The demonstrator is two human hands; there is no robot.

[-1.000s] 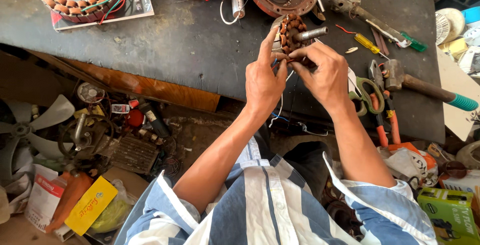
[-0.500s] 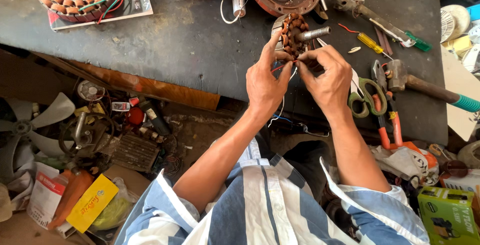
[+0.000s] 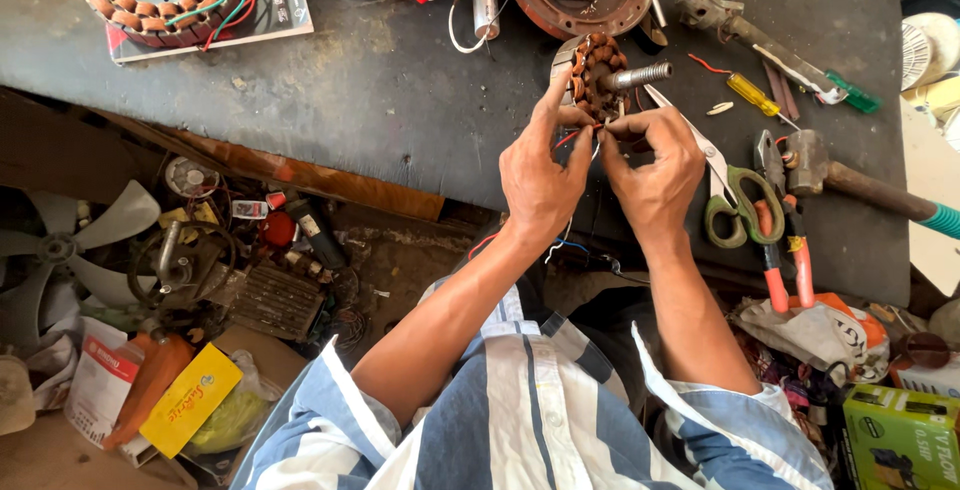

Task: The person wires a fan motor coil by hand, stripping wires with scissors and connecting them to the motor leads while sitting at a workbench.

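upper centre of frame: left hand (image 3: 540,175) steadies small copper-wound stator (image 3: 592,78), right hand (image 3: 655,170) pinches its red lead wire (image 3: 572,136); next calls for fine fingertip control.

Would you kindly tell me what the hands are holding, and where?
The left hand steadies the copper-wound stator by its rim; the right hand pinches its thin wires.

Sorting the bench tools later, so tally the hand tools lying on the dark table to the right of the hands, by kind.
Scissors, green handles: 1
Pliers, red-orange handles: 1
Screwdrivers: 2, one with a yellow handle, one with a green handle
Hammer, teal grip: 1
Total: 5
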